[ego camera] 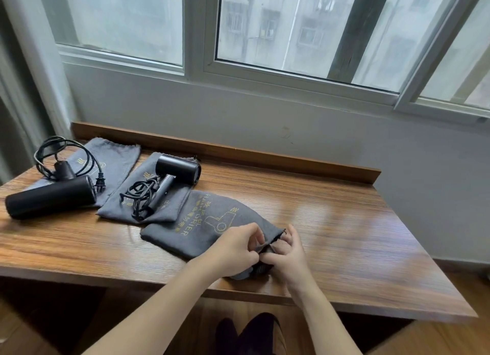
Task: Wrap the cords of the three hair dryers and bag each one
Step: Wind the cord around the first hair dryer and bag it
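At the table's [344,222] left edge lie two dryers [50,195] [175,171] on bags. Near the front edge, the left hand [233,248] and right hand [286,254] pinch the third bag's [201,222] mouth. Bare wood spreads rightward.

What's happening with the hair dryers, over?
Both hands, left and right, pinching near bag's mouth, dryer partly out. Two dryers unbagged on their bags. Nothing blocking.
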Available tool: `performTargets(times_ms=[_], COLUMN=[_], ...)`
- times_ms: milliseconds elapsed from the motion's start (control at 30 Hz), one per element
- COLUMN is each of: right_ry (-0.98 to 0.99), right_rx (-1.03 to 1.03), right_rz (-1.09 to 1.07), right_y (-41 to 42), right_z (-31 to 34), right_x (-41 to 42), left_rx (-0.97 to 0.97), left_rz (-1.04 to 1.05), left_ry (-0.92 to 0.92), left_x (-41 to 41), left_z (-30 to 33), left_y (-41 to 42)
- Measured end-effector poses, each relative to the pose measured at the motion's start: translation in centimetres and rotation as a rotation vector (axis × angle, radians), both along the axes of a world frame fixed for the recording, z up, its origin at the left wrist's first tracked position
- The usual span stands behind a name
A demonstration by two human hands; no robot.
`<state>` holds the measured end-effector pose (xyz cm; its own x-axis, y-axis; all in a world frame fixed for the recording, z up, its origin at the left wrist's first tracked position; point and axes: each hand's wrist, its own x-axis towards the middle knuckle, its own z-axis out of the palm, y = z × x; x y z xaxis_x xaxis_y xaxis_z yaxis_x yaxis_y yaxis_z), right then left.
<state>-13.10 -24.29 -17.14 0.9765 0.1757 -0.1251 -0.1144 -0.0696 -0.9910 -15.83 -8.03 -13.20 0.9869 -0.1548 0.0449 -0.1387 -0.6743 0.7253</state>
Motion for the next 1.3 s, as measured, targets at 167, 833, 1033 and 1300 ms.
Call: performTargets(times_ms=[167, 833, 1033, 1300], right_ry=[-0.173, -0.337, -0.244, -0.185], right_rx=[-0.408, -0.412, -0.148, -0.02], right_rz=[0.221, 0.09, 0.069, -0.049], right_y=[-1.6, -1.3, -2.2, -2.3], right_z=[0.3, -1.0, 0.2, -0.5], right_x=[0.2, 2.0, 1.9, 1.4], left_rx=[-0.039, 0.388, 0.076, 0.252], left_rz=[-0.053, 0.316, 0.236, 0.345], left_ry=[0.141, -0.267, -0.387, -0.283], left_x=[0.0, -0.2, 1.0, 2.7], left_z=[0.8, -3.8, -4.4, -5.3], left_y=[1.1, 1.9, 4.8, 3.6])
